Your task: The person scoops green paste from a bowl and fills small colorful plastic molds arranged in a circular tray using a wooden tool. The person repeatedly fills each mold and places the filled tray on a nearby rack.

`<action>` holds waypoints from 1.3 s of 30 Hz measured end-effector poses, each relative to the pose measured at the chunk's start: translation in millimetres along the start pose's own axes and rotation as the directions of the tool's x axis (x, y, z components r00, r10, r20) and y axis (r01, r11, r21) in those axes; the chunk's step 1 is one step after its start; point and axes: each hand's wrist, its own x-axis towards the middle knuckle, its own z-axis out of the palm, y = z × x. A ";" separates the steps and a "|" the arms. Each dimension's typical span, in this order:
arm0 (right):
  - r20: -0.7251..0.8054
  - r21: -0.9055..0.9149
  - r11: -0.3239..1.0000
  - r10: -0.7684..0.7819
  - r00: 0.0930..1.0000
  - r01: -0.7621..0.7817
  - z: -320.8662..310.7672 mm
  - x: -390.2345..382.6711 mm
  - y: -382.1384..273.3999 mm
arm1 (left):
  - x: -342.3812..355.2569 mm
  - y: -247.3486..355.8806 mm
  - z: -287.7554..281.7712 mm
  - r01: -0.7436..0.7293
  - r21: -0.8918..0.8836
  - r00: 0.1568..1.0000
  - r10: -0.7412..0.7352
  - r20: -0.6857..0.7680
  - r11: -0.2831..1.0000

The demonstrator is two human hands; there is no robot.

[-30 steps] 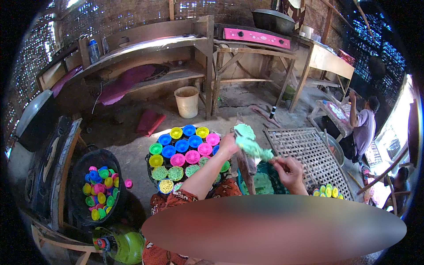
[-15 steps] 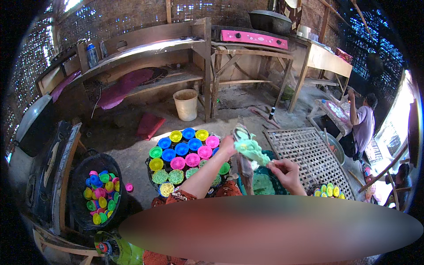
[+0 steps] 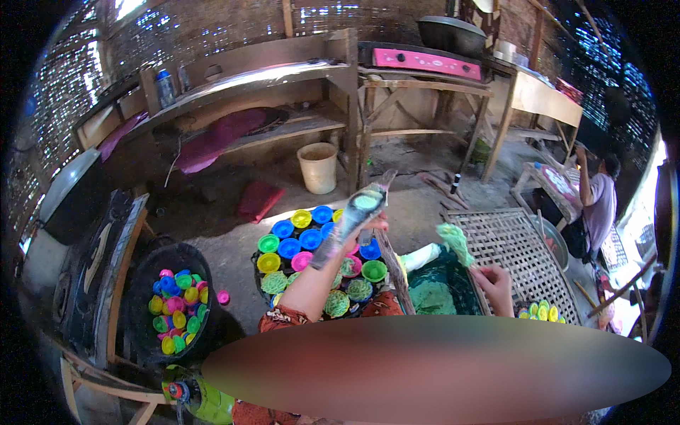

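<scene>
Left hand (image 3: 380, 222): closed round a press (image 3: 365, 203); right hand (image 3: 494, 287): pinching a stick (image 3: 472, 265) bearing green dough (image 3: 455, 243), at basin's edge (image 3: 448, 265); strand-filled cups (image 3: 336, 303): several, front; unfilled cups (image 3: 322, 214): mostly rear; more dough in basin

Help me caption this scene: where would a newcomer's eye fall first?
Probably on the blue, yellow, pink and green cups, clustered just left of centre. Next, the light-green clump at the fingertips of the right hand. At the back, the pink-fronted stove stands out, with a large dark pot on top.
</scene>
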 end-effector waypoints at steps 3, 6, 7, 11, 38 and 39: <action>0.069 -0.590 0.803 0.156 0.985 -0.086 3.3 -10.3 6.4 | -10.2 29.8 -7.2 -0.116 -0.105 0.983 0.129 0.133 0.988; 0.249 -0.578 0.793 -0.052 0.967 0.192 48.2 -22.2 -9.0 | -11.5 39.8 11.0 -0.114 -0.380 0.934 0.229 0.274 0.918; 0.284 -0.046 0.986 -0.138 0.949 0.157 71.0 -23.4 -19.3 | -12.1 38.7 20.3 -0.131 -0.446 0.914 0.282 0.291 0.885; 0.755 0.514 -0.108 -0.415 0.508 -0.851 129.6 -43.5 -70.1 | -28.4 36.2 40.5 -0.193 -0.414 0.812 0.382 0.441 0.889; 0.410 -0.095 0.494 -0.772 0.486 0.864 126.2 14.4 -184.6 | -71.5 63.8 14.9 -0.412 0.893 0.893 0.276 0.356 0.183; 0.416 -0.077 0.503 -0.768 0.486 0.861 128.4 17.7 -181.1 | -67.0 60.9 11.7 -0.364 0.926 0.922 0.184 0.342 0.103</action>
